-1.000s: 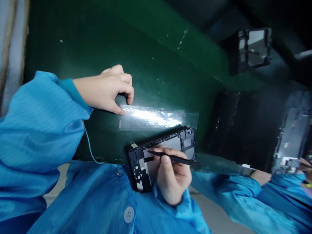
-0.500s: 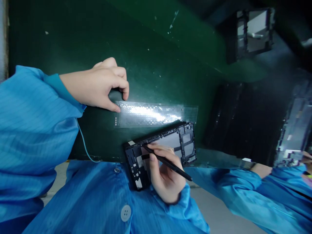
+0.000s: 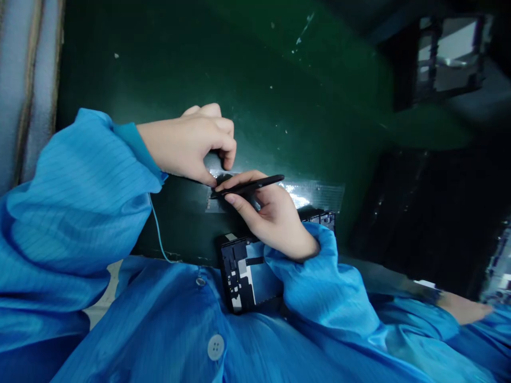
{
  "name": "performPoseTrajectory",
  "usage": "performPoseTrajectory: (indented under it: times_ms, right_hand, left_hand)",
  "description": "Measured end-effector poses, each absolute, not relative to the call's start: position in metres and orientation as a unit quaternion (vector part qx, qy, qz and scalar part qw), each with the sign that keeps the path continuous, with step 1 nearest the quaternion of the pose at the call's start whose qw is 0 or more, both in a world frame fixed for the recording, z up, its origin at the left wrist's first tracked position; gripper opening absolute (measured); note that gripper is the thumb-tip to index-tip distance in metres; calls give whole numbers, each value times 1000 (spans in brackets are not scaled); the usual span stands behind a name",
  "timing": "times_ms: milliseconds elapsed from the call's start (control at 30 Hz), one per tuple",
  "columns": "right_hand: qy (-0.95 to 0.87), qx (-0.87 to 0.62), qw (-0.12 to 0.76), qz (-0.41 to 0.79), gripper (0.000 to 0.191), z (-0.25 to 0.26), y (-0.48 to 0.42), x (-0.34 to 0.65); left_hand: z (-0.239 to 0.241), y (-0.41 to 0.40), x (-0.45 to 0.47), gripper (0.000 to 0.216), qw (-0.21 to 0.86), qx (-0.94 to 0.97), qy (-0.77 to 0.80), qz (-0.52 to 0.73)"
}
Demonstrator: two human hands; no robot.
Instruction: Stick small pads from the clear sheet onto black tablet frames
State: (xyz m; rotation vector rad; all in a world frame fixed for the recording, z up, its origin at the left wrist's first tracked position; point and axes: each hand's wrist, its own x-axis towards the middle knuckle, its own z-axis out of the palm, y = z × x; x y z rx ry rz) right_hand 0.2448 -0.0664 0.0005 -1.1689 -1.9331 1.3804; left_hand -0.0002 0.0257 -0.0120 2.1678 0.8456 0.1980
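Observation:
My left hand [image 3: 191, 143] is curled, with thumb and fingertips pressing down the near end of a clear plastic strip [image 3: 315, 194] that lies on the green table [image 3: 279, 80]. My right hand [image 3: 271, 213] pinches black tweezers [image 3: 249, 186], whose tip points at the strip's left end, right beside my left thumb. A black phone frame [image 3: 239, 271] leans at the table's front edge against my blue coat, partly hidden under my right sleeve.
A dark tray or fixture [image 3: 443, 58] stands at the far right of the table. A black mat [image 3: 419, 213] covers the right side. A co-worker's hand and blue sleeve [image 3: 459, 311] rest at the lower right. A thin blue cord [image 3: 157, 234] hangs from my left wrist.
My right hand lifted the tweezers off the phone frame and moved up and left to the strip's end by my left thumb. My left hand stayed on the strip.

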Motion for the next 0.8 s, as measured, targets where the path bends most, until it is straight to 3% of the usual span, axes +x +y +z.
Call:
performPoseTrajectory:
  times_ms: [367, 533, 667, 800]
  right_hand:
    - [-705, -438, 236, 505, 10, 5, -63, 241]
    - [-514, -475, 368, 612, 6, 18, -96, 263]
    - [-459, -579, 513, 436, 9, 19, -161, 282]
    - [-489, -625, 524, 309, 8, 0, -202, 281]
  left_hand:
    - [-12, 27, 2, 30, 377, 862, 332, 72]
    - [-12, 29, 0, 34, 377, 863, 330, 73]
    - [-13, 30, -2, 43, 384, 861, 324, 73]
    - [-12, 30, -3, 50, 386, 860, 327, 65]
